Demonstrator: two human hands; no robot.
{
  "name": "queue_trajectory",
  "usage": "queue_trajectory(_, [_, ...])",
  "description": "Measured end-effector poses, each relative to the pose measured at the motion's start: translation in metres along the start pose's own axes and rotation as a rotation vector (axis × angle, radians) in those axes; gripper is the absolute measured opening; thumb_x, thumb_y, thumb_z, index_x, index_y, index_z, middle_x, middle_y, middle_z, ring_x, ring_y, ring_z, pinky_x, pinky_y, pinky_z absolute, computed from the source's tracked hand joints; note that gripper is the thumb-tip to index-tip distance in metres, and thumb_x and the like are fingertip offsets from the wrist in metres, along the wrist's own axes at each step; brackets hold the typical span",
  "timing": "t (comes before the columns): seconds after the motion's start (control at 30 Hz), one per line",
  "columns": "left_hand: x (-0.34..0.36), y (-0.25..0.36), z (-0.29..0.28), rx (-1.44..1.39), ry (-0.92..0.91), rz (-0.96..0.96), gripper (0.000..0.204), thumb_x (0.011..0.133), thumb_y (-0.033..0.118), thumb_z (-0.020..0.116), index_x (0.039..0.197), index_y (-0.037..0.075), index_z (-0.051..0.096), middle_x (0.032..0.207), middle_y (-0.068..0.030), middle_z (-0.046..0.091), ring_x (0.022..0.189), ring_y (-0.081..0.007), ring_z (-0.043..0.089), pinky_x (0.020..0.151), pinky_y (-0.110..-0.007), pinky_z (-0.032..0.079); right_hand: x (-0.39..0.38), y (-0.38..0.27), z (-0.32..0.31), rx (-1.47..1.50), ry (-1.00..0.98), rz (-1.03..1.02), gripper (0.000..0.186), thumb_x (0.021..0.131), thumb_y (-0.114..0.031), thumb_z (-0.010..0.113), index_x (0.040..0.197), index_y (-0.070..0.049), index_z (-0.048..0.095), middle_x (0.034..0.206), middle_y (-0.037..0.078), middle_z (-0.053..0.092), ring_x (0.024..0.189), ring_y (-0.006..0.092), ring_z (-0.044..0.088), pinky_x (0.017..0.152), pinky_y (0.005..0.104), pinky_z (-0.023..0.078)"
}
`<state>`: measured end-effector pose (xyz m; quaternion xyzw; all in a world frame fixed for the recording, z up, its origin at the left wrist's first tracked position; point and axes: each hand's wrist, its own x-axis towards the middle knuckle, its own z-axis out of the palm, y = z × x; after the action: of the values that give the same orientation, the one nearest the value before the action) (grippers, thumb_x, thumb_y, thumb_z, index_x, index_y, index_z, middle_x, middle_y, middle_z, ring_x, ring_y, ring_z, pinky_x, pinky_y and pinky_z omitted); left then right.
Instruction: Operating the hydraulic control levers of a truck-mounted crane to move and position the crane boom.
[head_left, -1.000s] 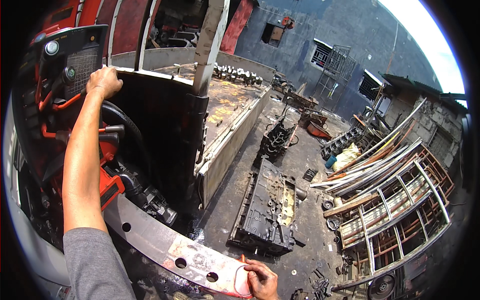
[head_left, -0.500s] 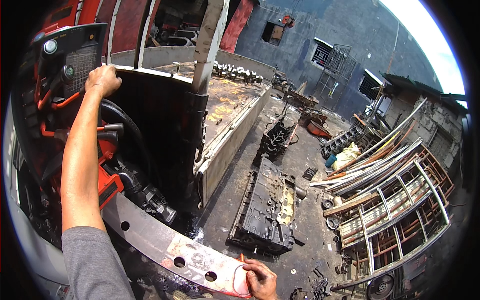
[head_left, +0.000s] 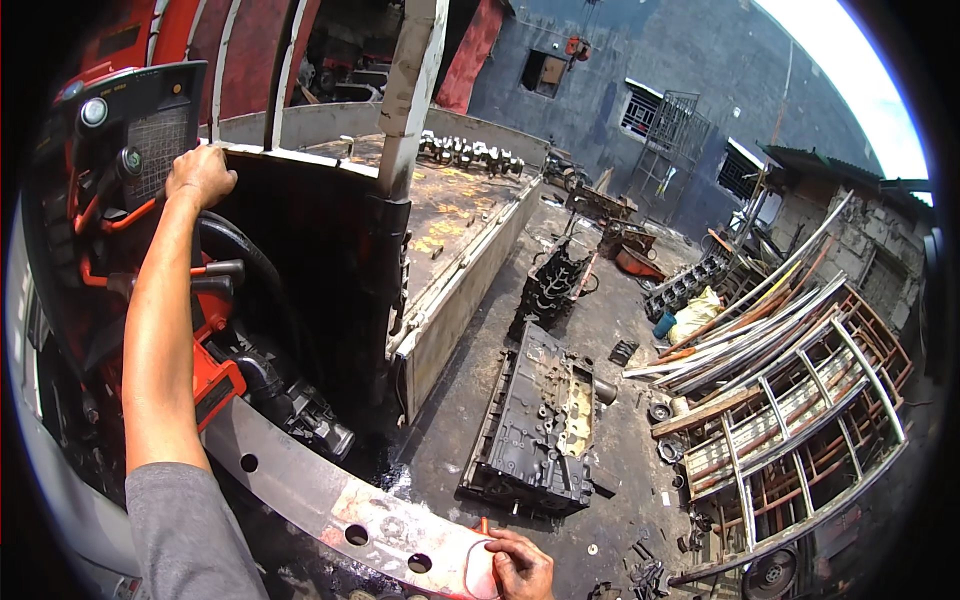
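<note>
My left arm reaches up to the far left. There my left hand point(head_left: 201, 177) is closed in a fist-like grip beside the edge of a dark machine panel point(head_left: 150, 150); what lies inside the fingers is hidden. At the bottom, my right hand point(head_left: 522, 566) curls its fingers over the end of a long grey steel beam point(head_left: 300, 485) with round holes. That end is smeared red and white, with a thin dark curved line by my fingertips. A small orange piece point(head_left: 485, 525) sticks up at the beam's far edge.
A black engine block point(head_left: 535, 430) lies on the oily floor, with another block point(head_left: 550, 285) behind it. On the left stands a truck bed point(head_left: 460, 300) carrying crankshafts. Metal frames point(head_left: 800, 430), pipes and loose parts crowd the right. Black hoses point(head_left: 245, 240) run below my left hand.
The view has shifted slightly, so the panel sits a little lower and the engine block a little to the right. Both hands keep their places and grips.
</note>
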<state>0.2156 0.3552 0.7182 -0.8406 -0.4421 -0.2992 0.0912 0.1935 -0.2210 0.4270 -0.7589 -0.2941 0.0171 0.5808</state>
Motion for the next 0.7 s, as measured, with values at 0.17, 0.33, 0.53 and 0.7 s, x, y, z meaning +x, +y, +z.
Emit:
queue_trajectory(0.17, [0.0008,0.0006,0.0000,0.045,-0.020,-0.022,0.032,0.082,0.025,0.067,0.104,0.004,0.075,0.114,-0.0216,0.071,0.110,-0.0379,0.068,0.098,-0.046,0.053,-0.0008,0.0040,0.0005,0.057,0.007,0.029,0.017,0.090,-0.003,0.060,0.102,0.002,0.072,0.121,0.019,0.069,0.116,0.0299,0.065,0.102,0.0388,0.049])
queue_trajectory(0.33, [0.0001,0.0024,0.0002,0.030,0.003,0.002,0.033,0.082,0.026,0.067,0.104,0.004,0.076,0.113,-0.0218,0.072,0.110,-0.0381,0.068,0.099,-0.047,0.052,-0.0031,0.0067,-0.0007,0.080,0.022,0.049,0.017,0.091,-0.003,0.060,0.102,0.001,0.072,0.122,0.019,0.069,0.117,0.0289,0.065,0.101,0.0383,0.049])
queue_trajectory(0.53, [0.0002,0.0009,-0.0001,0.063,-0.004,-0.015,0.033,0.081,0.026,0.066,0.104,0.005,0.077,0.111,-0.0215,0.072,0.108,-0.0380,0.068,0.098,-0.046,0.052,-0.0031,0.0075,-0.0005,0.074,0.036,0.064,0.017,0.092,-0.007,0.061,0.101,0.001,0.073,0.121,0.018,0.069,0.115,0.0283,0.065,0.098,0.0372,0.051])
queue_trajectory(0.7, [0.0002,0.0010,-0.0025,0.089,-0.006,0.002,0.032,0.082,0.027,0.066,0.102,0.005,0.077,0.110,-0.0215,0.073,0.108,-0.0375,0.069,0.098,-0.046,0.053,-0.0037,0.0072,-0.0018,0.100,0.044,0.017,0.017,0.093,-0.008,0.061,0.101,0.000,0.073,0.120,0.017,0.070,0.112,0.0264,0.066,0.094,0.0361,0.052])
